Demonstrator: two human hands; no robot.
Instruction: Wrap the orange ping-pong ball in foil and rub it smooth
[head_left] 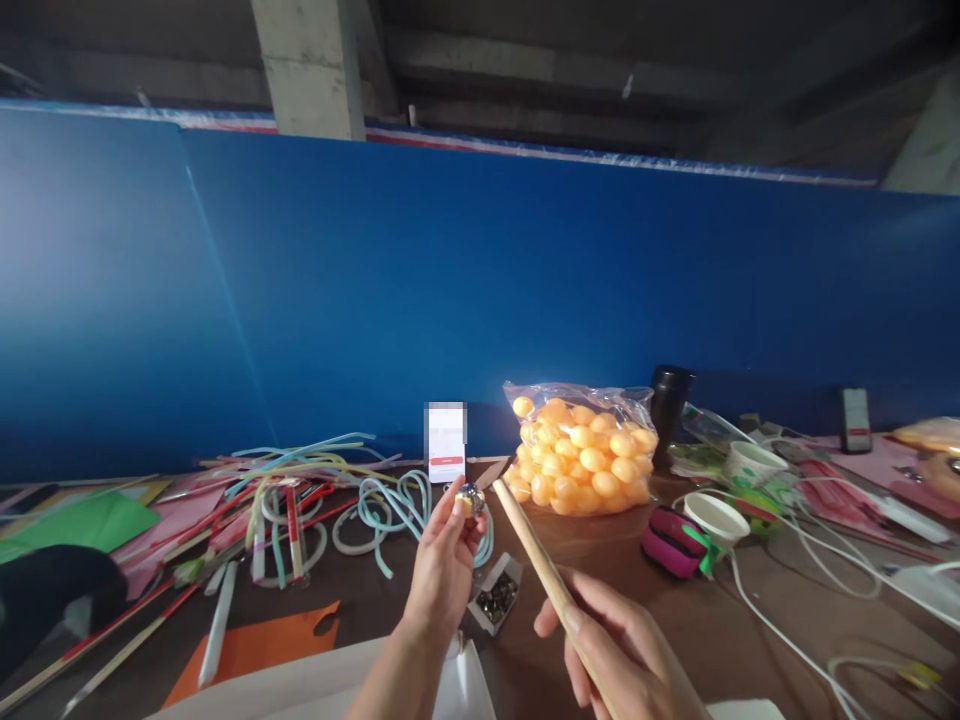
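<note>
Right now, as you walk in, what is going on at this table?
A person works with bare hands above a cluttered brown table. The left hand pinches a small shiny ball and holds it up. The right hand grips a wooden stick, whose far end sits close beside that ball. Behind them lie a bag of orange balls, coloured straws and a small box of metal bits.

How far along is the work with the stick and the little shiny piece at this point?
Early, it seems. Done: no finished piece is visible. In hand: the left hand pinches a small shiny piece, the right hand grips a wooden stick whose tip lies close to it; contact is unclear. Left: the small box of dark metal bits on the table sits untouched.
</note>
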